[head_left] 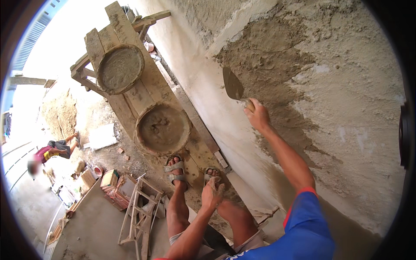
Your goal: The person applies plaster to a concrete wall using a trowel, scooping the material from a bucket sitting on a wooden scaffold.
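My right hand (258, 116) is closed round the wooden handle of a trowel (233, 84). The trowel's pointed blade lies against or just off the wall, at the left edge of a dark patch of wet mortar (271, 54). My left hand (211, 194) is low in front of my right knee, empty, with its thumb apart from the fingers. Just beyond my sandalled feet stands a round basin (138, 135) of wet mortar with a scooped hollow. Farther along the planks (149, 89) sits a second basin (99, 78), its mortar smoother.
I stand on a raised plank platform, held by a wooden trestle (82, 69) at its far end. A wooden frame (138, 216) stands below left, beside stacked tiles (118, 193). Farther left are another person (58, 149), a white sheet (103, 136) and a sand heap (60, 112).
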Demonstrator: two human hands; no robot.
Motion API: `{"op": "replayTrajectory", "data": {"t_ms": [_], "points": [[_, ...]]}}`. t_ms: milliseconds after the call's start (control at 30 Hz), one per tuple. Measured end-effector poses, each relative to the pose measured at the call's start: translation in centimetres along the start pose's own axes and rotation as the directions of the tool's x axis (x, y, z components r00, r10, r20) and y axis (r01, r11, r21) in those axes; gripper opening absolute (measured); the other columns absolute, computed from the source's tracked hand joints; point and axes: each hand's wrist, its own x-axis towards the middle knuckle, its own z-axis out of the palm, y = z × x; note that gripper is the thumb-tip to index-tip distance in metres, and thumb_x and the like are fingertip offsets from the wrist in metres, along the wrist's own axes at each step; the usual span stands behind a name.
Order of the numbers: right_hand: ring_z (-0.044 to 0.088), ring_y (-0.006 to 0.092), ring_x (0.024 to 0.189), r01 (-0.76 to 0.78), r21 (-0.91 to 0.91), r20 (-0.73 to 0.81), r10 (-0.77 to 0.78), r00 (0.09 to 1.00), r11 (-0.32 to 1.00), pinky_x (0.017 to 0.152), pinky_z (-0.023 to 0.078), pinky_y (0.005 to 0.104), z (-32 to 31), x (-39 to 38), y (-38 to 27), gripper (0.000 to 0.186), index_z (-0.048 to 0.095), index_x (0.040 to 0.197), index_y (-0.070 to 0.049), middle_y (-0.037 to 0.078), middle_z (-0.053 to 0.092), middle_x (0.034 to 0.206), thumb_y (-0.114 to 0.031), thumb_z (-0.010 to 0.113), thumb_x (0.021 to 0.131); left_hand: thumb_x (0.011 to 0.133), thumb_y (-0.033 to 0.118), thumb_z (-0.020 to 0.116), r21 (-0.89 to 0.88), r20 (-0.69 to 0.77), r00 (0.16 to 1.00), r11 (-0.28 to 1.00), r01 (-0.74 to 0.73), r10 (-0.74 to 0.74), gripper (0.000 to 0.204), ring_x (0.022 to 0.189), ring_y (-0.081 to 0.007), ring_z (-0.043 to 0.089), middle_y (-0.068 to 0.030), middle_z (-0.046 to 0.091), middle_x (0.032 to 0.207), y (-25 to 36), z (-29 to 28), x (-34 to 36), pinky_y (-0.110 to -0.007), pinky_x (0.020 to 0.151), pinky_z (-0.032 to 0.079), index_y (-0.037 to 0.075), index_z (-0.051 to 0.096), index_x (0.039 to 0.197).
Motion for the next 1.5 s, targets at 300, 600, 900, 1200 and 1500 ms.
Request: {"op": "replayTrajectory", "data": {"t_ms": [300, 600, 900, 1200, 1500], "points": [[0.064, 0.0399, 0.095, -0.148, 0.092, -0.138, 0.159, 0.978, 0.985, 0.080, 0.051, 0.0445, 3.3, 6.6, 2.0, 0.047, 0.056, 0.125, -0.005, 0.025, 0.066, 0.101, -0.022, 0.066, 0.083, 0.085, 0.021, 0.063, 0.094, 0.004, 1.000, 0.996, -0.012, 0.012, 0.034, 0.087, -0.0364, 0.063, -0.0180, 0.065, 0.096, -0.3, -1.1, -0.3, -0.044, 0.077, 0.049, 0.006, 0.056, 0.114], [0.067, 0.0381, 0.086, -0.088, 0.001, -0.219, 0.086, 0.972, 0.996, 0.074, 0.053, 0.0422, -9.1, -1.4, 1.6, 0.045, 0.055, 0.125, -0.004, 0.022, 0.068, 0.096, -0.020, 0.067, 0.084, 0.085, 0.021, 0.063, 0.107, 0.055, 0.997, 0.992, -0.067, 0.062, 0.036, 0.089, -0.0361, 0.063, -0.0188, 0.064, 0.097, 0.2, 0.4, -0.2, -0.044, 0.076, 0.049, 0.006, 0.056, 0.116], [0.067, 0.0328, 0.091, 0.139, -0.313, -0.139, -0.190, 0.972, 0.940, 0.078, 0.055, 0.0422, -22.7, -7.9, -8.5, 0.046, 0.054, 0.126, -0.006, 0.021, 0.064, 0.106, -0.015, 0.067, 0.083, 0.086, 0.024, 0.062, 0.133, -0.007, 0.995, 0.986, -0.100, 0.102, 0.032, 0.088, -0.0365, 0.063, -0.0185, 0.065, 0.094, -0.2, 1.4, 1.6, -0.044, 0.076, 0.049, 0.006, 0.057, 0.112], [0.064, 0.0193, 0.070, 0.494, 0.375, 0.276, -0.603, 0.748, 0.785, 0.066, 0.049, 0.0278, -28.9, -9.4, -18.2, 0.048, 0.061, 0.119, -0.005, 0.010, 0.064, 0.079, -0.024, 0.076, 0.078, 0.086, 0.028, 0.062, 0.164, -0.029, 0.995, 0.983, -0.085, 0.091, 0.036, 0.092, -0.0386, 0.061, -0.0206, 0.064, 0.095, 1.2, 1.8, 2.2, -0.046, 0.075, 0.048, 0.006, 0.056, 0.113], [0.063, 0.0204, 0.091, 0.043, -0.004, -0.437, -0.040, 0.898, 0.999, 0.070, 0.054, 0.0251, -35.0, -3.5, -13.3, 0.052, 0.048, 0.136, -0.003, 0.019, 0.062, 0.110, -0.026, 0.059, 0.091, 0.087, 0.030, 0.060, 0.143, -0.087, 0.996, 0.990, 0.007, 0.005, 0.035, 0.098, -0.0409, 0.060, -0.0227, 0.064, 0.103, 1.0, 0.9, 0.9, -0.049, 0.081, 0.048, 0.006, 0.056, 0.113]]}}
